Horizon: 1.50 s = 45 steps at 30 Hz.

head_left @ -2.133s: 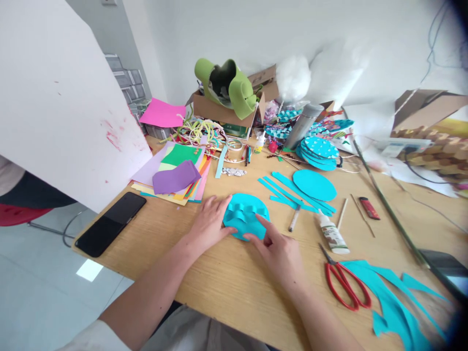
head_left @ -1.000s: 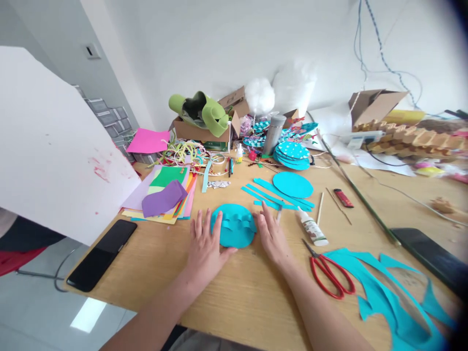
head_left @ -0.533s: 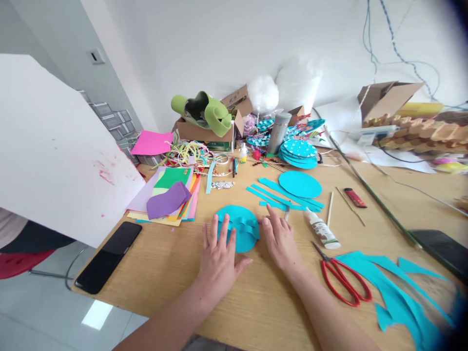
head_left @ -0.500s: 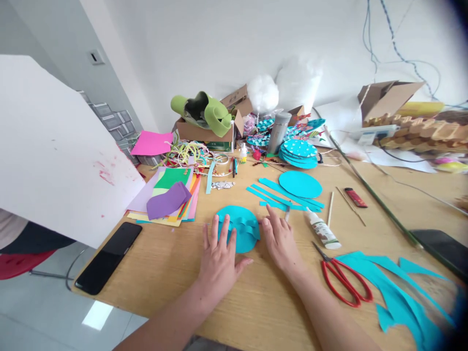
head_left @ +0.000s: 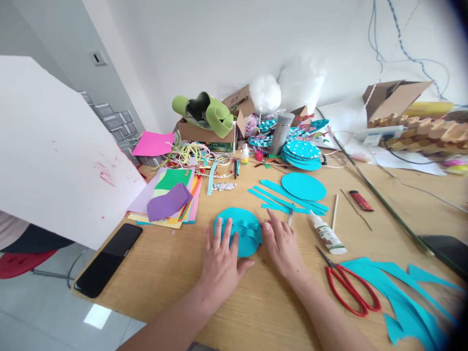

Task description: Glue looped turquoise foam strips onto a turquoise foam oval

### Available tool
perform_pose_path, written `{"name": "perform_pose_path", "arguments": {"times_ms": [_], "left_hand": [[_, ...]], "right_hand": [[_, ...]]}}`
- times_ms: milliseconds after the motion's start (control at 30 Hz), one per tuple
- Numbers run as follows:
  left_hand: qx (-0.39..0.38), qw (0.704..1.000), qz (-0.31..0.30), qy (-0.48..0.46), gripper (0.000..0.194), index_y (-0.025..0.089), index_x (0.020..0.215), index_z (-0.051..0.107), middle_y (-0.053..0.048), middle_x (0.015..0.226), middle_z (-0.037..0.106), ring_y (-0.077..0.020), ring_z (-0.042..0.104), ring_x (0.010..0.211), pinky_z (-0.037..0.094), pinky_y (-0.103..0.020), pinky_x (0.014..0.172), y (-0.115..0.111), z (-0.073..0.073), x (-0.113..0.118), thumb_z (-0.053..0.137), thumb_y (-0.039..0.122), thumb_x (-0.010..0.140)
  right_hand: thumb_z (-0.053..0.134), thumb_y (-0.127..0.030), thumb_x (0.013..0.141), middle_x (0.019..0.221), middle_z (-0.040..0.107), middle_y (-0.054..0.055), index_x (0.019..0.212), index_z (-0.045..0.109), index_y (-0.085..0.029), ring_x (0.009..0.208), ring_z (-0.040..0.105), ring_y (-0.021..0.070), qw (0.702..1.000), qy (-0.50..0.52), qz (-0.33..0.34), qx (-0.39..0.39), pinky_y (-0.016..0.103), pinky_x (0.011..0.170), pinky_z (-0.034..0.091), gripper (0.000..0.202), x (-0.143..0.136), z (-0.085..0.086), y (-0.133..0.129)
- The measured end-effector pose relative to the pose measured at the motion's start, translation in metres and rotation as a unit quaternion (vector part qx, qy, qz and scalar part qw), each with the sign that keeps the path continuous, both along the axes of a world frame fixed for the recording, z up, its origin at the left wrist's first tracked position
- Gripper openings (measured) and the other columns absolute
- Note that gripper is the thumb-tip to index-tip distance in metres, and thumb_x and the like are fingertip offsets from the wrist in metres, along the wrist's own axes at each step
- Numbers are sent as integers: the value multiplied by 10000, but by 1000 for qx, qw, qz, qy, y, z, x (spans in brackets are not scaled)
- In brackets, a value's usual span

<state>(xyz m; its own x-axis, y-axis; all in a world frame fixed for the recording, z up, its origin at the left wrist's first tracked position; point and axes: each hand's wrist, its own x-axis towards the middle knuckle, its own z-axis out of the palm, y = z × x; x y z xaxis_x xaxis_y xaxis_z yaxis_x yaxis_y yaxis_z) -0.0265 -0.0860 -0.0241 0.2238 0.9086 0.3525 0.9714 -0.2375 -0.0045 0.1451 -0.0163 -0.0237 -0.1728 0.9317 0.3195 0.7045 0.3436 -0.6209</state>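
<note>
A turquoise paper disc (head_left: 248, 247) lies flat on the table before me, with wavy turquoise strips woven across its middle. My left hand (head_left: 224, 253) rests on the disc's left part, fingers spread and palm down. At the disc's right edge is my right hand (head_left: 283, 243), its fingers extended and a fingertip close to the strip ends; nothing shows in its grasp. Loose turquoise strips (head_left: 278, 195) lie just beyond that hand, beside a second plain turquoise disc (head_left: 303, 186). A white glue bottle (head_left: 329, 236) lies on its side to the right.
Red-handled scissors (head_left: 351, 287) and turquoise paper scraps (head_left: 398, 292) lie at the right. A black phone (head_left: 109, 261) sits by the left edge, near stacked coloured paper (head_left: 171, 195). Farther back stand a grey flask (head_left: 281, 132) and a cardboard box (head_left: 204, 131). A long green stick (head_left: 376, 187) crosses the right side.
The view has shifted slightly, so the table items appear a little farther right and lower. Both hands keep nearly the same pose around the disc.
</note>
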Motion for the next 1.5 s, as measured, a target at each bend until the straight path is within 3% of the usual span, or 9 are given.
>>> {"name": "perform_pose_path", "arguments": {"times_ms": [300, 433, 533, 667, 867, 1167, 1500], "left_hand": [[2, 1000, -3, -19, 577, 149, 1272, 551, -170, 1512, 306, -413, 182, 1408, 307, -638, 1060, 0, -1, -2, 489, 564, 875], [1, 1000, -3, -21, 554, 161, 1262, 560, -172, 1506, 316, -414, 188, 1406, 300, -650, 1055, 0, 1, -2, 492, 554, 877], [-3, 1000, -1, -22, 547, 173, 1279, 547, -173, 1508, 314, -409, 188, 1408, 294, -657, 1049, 1, 0, -2, 471, 550, 889], [-6, 1000, -3, -21, 522, 178, 1302, 528, -153, 1523, 298, -395, 151, 1423, 248, -639, 1082, 2, -5, -3, 500, 498, 890], [-1, 1000, -6, -7, 511, 170, 1315, 515, -163, 1514, 313, -384, 164, 1423, 208, -625, 1102, 2, -9, -4, 522, 452, 889], [-4, 1000, -1, -2, 472, 177, 1301, 529, -150, 1503, 338, -388, 170, 1419, 227, -621, 1098, 1, -7, -3, 542, 388, 880], [-19, 1000, -1, -4, 502, 179, 1317, 516, -145, 1506, 336, -379, 173, 1421, 221, -613, 1106, 1, -7, -3, 498, 458, 901]], "right_hand": [[263, -404, 987, 1001, 684, 102, 1422, 356, -138, 986, 559, 238, 1000, -6, 10, 7, 457, 916, 415, 519, 1, -1, -1], [305, -367, 977, 1053, 657, 134, 1340, 471, -111, 1012, 533, 255, 997, -20, -5, 77, 449, 890, 435, 474, 3, 4, -2], [320, -305, 966, 921, 652, 116, 1232, 579, -115, 847, 575, 222, 992, -45, 7, 120, 374, 781, 474, 416, 4, 12, -9], [342, -220, 933, 760, 685, 74, 1138, 641, -115, 653, 634, 171, 987, -104, 44, 113, 262, 583, 450, 377, -2, 17, -23], [372, -182, 877, 582, 672, 31, 1117, 671, -109, 473, 624, 153, 969, -204, 58, 124, 240, 454, 350, 390, -13, 14, -35], [356, -179, 870, 600, 694, 44, 1172, 653, -126, 502, 645, 150, 959, -271, 58, 54, 227, 462, 351, 426, -17, 18, -36], [392, -176, 883, 669, 724, 47, 1216, 622, -153, 568, 679, 168, 949, -306, 72, 5, 232, 497, 374, 405, -20, 17, -35]]}}
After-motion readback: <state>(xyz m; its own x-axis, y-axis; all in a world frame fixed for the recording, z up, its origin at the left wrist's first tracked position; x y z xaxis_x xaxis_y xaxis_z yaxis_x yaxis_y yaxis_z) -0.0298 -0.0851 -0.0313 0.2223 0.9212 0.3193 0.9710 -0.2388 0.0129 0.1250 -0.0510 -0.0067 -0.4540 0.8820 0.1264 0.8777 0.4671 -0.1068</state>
